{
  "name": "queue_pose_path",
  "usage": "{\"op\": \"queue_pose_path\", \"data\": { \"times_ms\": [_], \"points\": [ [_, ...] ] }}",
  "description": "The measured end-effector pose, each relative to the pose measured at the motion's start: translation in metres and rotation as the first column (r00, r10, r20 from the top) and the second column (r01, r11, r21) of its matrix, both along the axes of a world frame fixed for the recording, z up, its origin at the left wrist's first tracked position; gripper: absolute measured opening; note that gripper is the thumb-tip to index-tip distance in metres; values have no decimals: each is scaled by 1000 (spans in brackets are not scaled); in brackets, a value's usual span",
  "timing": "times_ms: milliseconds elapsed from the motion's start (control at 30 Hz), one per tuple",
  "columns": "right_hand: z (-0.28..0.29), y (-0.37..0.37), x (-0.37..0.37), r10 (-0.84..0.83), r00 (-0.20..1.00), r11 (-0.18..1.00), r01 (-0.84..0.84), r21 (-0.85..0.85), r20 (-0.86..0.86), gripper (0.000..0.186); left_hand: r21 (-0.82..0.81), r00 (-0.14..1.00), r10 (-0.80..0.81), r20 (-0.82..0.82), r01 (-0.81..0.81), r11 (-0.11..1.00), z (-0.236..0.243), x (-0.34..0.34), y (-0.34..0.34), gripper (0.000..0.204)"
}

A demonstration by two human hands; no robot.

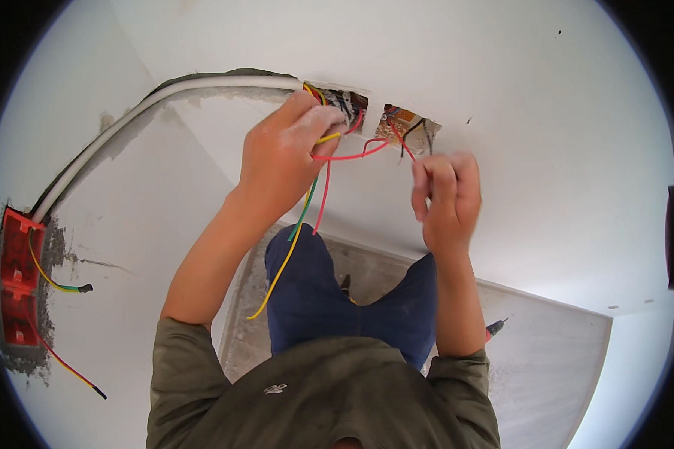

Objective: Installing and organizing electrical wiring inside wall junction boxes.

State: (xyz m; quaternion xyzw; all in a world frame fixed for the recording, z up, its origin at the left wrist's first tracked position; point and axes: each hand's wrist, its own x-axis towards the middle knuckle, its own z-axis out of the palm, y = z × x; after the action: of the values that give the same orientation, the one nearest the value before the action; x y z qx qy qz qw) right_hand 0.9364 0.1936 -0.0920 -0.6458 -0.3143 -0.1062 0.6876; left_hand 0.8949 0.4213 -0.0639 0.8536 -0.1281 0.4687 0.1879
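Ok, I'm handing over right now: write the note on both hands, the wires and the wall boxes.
Left hand: closed around the yellow, green and red wires just below the left wall opening; their free ends hang down.
Right hand: raised under the right wall opening, fingers curled, blurred; whether it pinches a wire cannot be told.
A red wire loops between the two openings.
White conduit runs from the left opening to the red wall box, where bare-ended wires stick out.
Done: wires pulled through. Left: no fittings are mounted in the openings yet.
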Motion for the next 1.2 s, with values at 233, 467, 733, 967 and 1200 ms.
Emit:
{"op": "queue_pose_path", "data": {
  "times_ms": [233,467,733,967,1200],
  "points": [
    [-11,-29,-33,81,993,980,-63,186,-88,13,16,998,19,-61,-18,1000,4,-5,2,21],
    [-21,-48,-49,47,998,998,-49,44,38,15,-290,986,-107,-128,65,955,14,-10,-5,14],
    [-43,-53,-25,-29,969,978,79,194,-247,22,-226,956,-269,-118,238,945,11,-63,23,21],
    [-35,-66,-35,-41,975,946,109,307,-218,24,-114,968,-221,-121,208,971,12,-30,-18,11],
    [-31,-51,-27,173,982,952,-148,270,-72,17,99,987,132,88,-140,985,-2,-13,16,10]
  ]
}}
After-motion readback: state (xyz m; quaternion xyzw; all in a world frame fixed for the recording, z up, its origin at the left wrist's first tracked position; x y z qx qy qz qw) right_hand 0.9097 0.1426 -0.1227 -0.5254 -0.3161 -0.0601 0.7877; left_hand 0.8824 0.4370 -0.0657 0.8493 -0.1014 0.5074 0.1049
